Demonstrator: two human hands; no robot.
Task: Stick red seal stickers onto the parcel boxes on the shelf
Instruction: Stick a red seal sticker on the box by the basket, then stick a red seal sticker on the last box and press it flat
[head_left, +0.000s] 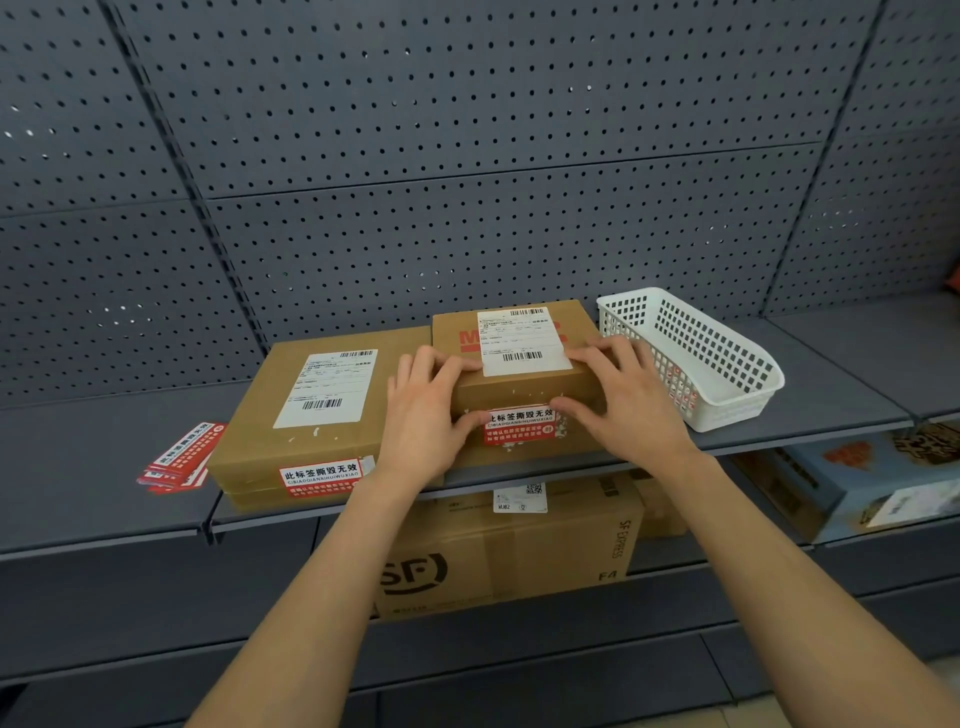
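Note:
Two brown parcel boxes lie side by side on the grey shelf (104, 467). The left box (311, 405) carries a white shipping label and a red seal sticker (319, 479) at its front edge. On the right box (524, 384), a red seal sticker (519, 425) sits on the front face. My left hand (426, 415) grips that box's left end, thumb pressing the sticker's left edge. My right hand (628, 400) grips the right end, thumb on the sticker's right edge. A stack of loose red seal stickers (179, 460) lies on the shelf, left of the boxes.
A white plastic basket (727, 358) stands right of the boxes, with small red-and-white scraps inside. A grey pegboard wall (467, 156) backs the shelf. On the shelf below sit a large SF carton (509, 556) and a colourful printed box (852, 478).

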